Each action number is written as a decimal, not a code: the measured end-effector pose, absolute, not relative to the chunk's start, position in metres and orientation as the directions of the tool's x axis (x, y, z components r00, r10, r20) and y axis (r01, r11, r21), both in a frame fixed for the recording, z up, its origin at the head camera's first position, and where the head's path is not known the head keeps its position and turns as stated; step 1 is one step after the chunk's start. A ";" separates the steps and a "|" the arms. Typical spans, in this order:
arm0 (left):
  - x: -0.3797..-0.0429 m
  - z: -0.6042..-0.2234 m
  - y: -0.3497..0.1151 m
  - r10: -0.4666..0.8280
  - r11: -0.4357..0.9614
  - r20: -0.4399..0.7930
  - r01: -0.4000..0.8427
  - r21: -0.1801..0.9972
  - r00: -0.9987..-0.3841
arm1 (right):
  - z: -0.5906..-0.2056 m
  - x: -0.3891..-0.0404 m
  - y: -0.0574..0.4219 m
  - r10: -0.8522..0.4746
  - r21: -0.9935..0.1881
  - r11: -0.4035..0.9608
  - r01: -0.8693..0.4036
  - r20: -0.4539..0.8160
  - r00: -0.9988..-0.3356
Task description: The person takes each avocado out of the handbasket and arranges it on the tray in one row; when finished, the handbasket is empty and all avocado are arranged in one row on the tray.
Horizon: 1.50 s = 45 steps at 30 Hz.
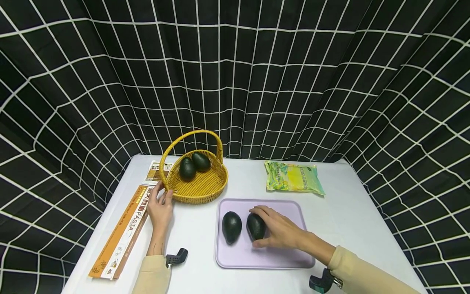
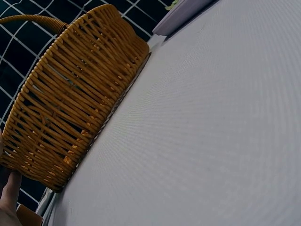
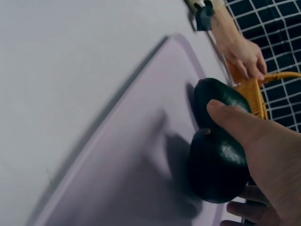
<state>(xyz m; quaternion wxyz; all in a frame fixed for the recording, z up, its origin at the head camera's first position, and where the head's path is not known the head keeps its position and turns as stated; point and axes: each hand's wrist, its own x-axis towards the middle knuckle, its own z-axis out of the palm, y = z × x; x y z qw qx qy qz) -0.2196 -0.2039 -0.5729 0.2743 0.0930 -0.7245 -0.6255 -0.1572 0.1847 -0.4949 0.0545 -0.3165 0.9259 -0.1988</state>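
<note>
On the lilac tray (image 1: pixel 273 259) lie two dark green avocados. My right hand (image 1: pixel 280 228) curves around the right avocado (image 1: pixel 256 227), fingers along its far side and thumb by its near end. In the right wrist view the thumb (image 3: pixel 235 120) crosses in front of the avocados. The other avocado (image 1: pixel 231 228) lies just left of it. My left hand (image 1: pixel 160 206) holds the yellow wicker basket (image 1: pixel 200 198) at its left rim, by the foot of the handle. Two more avocados (image 1: pixel 193 165) rest inside, toward the back.
A long orange and white pasta box (image 1: pixel 121 232) lies left of my left forearm. Behind it, a small brown and white packet (image 1: pixel 154 173) lies partly behind the basket. A green and yellow bag (image 1: pixel 293 177) lies beyond the tray. Black gridded curtain (image 1: pixel 238 81) surrounds the white table.
</note>
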 end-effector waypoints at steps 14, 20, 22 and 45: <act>-0.222 -0.575 -0.210 -0.478 0.202 0.305 0.234 0.951 -0.824 | -0.451 -0.203 0.167 -0.611 -0.418 0.719 -0.555 -0.002 -0.791; -0.220 -0.573 -0.209 -0.465 0.188 0.311 0.251 0.950 -0.829 | -0.432 -0.228 0.142 -0.662 -0.394 0.694 -0.602 -0.022 -0.749; -0.221 -0.574 -0.209 -0.462 0.184 0.309 0.251 0.950 -0.831 | -0.426 -0.236 0.133 -0.681 -0.389 0.682 -0.619 -0.027 -0.732; -0.221 -0.576 -0.208 -0.463 0.191 0.314 0.253 0.948 -0.829 | -0.403 -0.331 -0.001 -0.746 -0.218 0.665 -0.714 -0.171 -0.643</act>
